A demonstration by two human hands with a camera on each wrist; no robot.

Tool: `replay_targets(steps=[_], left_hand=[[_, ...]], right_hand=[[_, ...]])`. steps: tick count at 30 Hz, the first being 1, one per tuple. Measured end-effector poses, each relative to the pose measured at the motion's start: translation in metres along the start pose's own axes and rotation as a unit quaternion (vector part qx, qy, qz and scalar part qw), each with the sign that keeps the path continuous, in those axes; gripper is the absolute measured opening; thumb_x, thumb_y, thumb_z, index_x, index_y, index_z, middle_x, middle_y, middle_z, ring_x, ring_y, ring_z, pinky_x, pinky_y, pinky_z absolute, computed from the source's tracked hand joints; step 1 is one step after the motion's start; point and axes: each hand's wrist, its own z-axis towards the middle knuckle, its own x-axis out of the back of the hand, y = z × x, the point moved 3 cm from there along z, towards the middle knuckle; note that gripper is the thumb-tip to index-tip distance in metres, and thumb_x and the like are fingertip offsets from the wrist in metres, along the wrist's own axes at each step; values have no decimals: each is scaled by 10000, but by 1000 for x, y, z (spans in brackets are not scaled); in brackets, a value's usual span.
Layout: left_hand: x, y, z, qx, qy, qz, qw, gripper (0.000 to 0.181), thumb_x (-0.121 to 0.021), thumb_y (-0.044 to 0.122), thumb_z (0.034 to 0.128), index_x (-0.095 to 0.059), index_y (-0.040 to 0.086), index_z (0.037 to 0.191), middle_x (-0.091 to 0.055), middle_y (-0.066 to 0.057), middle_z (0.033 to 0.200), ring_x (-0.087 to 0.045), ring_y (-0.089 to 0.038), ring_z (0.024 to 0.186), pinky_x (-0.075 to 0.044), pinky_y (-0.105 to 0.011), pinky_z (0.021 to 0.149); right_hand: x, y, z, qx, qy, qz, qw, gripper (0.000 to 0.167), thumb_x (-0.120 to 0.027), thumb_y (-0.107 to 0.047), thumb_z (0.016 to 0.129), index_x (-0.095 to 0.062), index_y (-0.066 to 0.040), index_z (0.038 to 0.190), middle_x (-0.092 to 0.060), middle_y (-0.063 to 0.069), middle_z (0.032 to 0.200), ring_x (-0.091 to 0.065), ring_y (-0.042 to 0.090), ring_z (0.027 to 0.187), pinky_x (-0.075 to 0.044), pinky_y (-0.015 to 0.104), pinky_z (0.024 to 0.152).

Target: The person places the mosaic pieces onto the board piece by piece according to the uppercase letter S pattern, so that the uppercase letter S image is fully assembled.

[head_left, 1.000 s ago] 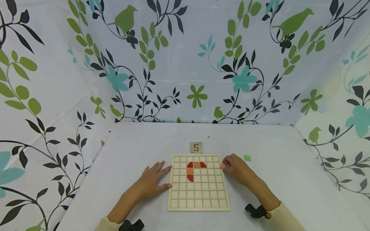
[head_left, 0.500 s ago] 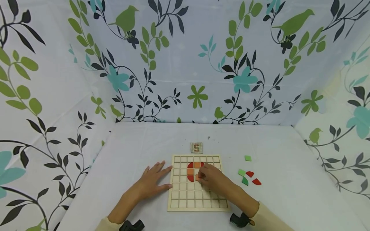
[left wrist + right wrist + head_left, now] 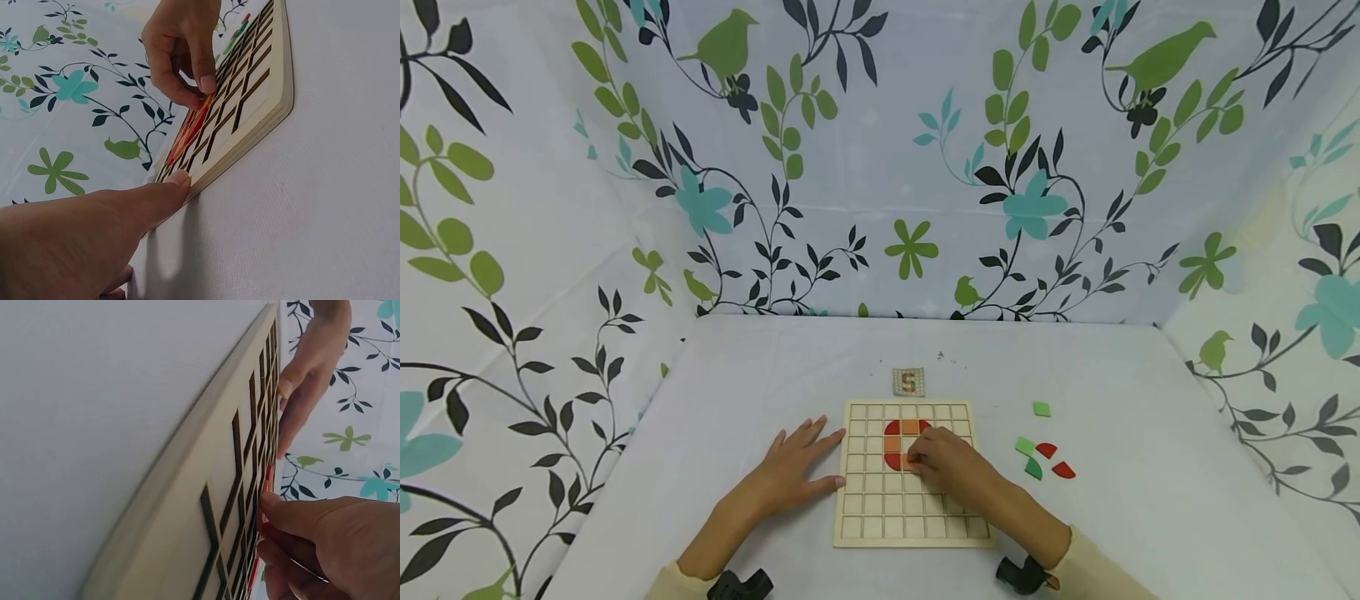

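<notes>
The right hand (image 3: 951,468) pinches an orange tile (image 3: 907,463) between thumb and fingers, at the cell just beside the red tile under the orange column; fingers hide whether it lies flat. The left hand (image 3: 797,471) has its fingers spread, thumb and forefinger tips touching the near side of the wooden board (image 3: 841,508).

To seat the tile well, the person would likely do best to square its edges to the grid lines before letting go, then press it down evenly with a fingertip, without nudging the neighbouring tile. The left hand should brace the frame lightly, so the board does not slide.

Counted: 1 board, between the hands; 1 patterned card (image 3: 908,382) beyond the board, ahead of the right hand. On the board, 3 rounded red tiles (image 3: 892,460), 1 of them partly behind the right hand's fingers, and 3 orange tiles, including the pinched 1. To the right of the right hand, on the white cloth (image 3: 1120,467), lie 2 light green square tiles (image 3: 1042,409), 1 darker green rounded tile (image 3: 1033,469) and 2 loose red tiles (image 3: 1063,470).
</notes>
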Motion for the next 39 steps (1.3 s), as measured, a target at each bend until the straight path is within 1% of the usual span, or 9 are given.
replay_targets(steps=[3, 5, 8, 13, 20, 24, 29, 35, 39], left_hand=[[-1, 1, 0, -38, -9, -38, 10000, 770, -689, 609, 963, -465, 264, 1614, -304, -134, 1726, -221, -405, 1610, -107, -721, 1261], [0, 1, 0, -43, -15, -21, 10000, 772, -687, 609, 964, -460, 266, 1617, -302, -133, 1727, -220, -404, 1610, -110, -719, 1262], [0, 1, -1, -26, -2, 17, 10000, 768, -689, 606, 964, -459, 274, 1617, -303, -129, 1727, -223, -399, 1611, -116, -715, 1264], [0, 1, -1, 12, -13, -16, 10000, 767, -689, 611, 963, -465, 273, 1614, -306, -135, 1725, -227, -407, 1608, -124, -720, 1260], [2, 0, 0, -19, 18, 85, 10000, 764, -680, 609, 970, -455, 274, 1619, -307, -133, 1725, -234, -409, 1605, -134, -721, 1258], [1, 0, 1, -6, -21, 92, 10000, 766, -676, 618, 969, -453, 281, 1620, -300, -126, 1729, -226, -400, 1610, -130, -715, 1261], [3, 0, -2, -14, -23, 11, 10000, 770, -671, 619, 971, -452, 271, 1622, -293, -134, 1730, -214, -405, 1612, -116, -720, 1261], [4, 0, -2, -59, -36, -98, 9999, 771, -661, 623, 976, -452, 259, 1623, -286, -148, 1731, -203, -416, 1612, -103, -729, 1257], [3, 1, -3, -58, -37, -128, 9999, 766, -663, 617, 978, -451, 260, 1623, -282, -145, 1732, -200, -418, 1612, -97, -724, 1260]], right_hand=[[1, 0, -2, 131, 118, -94, 9998, 53, -764, -170, 989, -776, -145, 1034, -688, -32, 1045, -631, 134, 1007, -584, 319, 902], [4, 2, -5, -31, 134, -4, 9999, 61, -761, -176, 993, -767, -145, 1046, -664, -30, 1059, -627, 134, 1005, -590, 324, 901], [12, 10, -13, -562, 124, 267, 9980, 90, -757, -167, 994, -752, -141, 1080, -644, -32, 1091, -631, 140, 1024, -598, 362, 911], [32, 31, -39, -1623, 177, 427, 9857, 166, -779, -158, 971, -721, -149, 1126, -638, -40, 1108, -613, 124, 1003, -591, 354, 883], [55, 60, -88, -2337, 615, -37, 9704, 387, -833, -138, 913, -645, -41, 1238, -633, 117, 1156, -601, 227, 986, -532, 446, 823], [54, 71, -107, -2705, 598, -271, 9605, 355, -833, -135, 903, -655, -19, 1188, -640, 145, 1120, -615, 286, 993, -511, 511, 798], [47, 76, -114, -2764, 517, -163, 9595, 237, -784, -113, 945, -654, -31, 1126, -634, 76, 1056, -601, 237, 956, -481, 423, 759], [41, 73, -111, -2569, 562, 166, 9647, 234, -740, -51, 971, -624, 12, 1164, -620, 100, 1114, -610, 251, 1042, -545, 453, 889], [41, 68, -106, -2359, 610, 303, 9694, 241, -735, -21, 969, -622, 37, 1174, -610, 97, 1097, -621, 221, 1023, -571, 424, 899]])
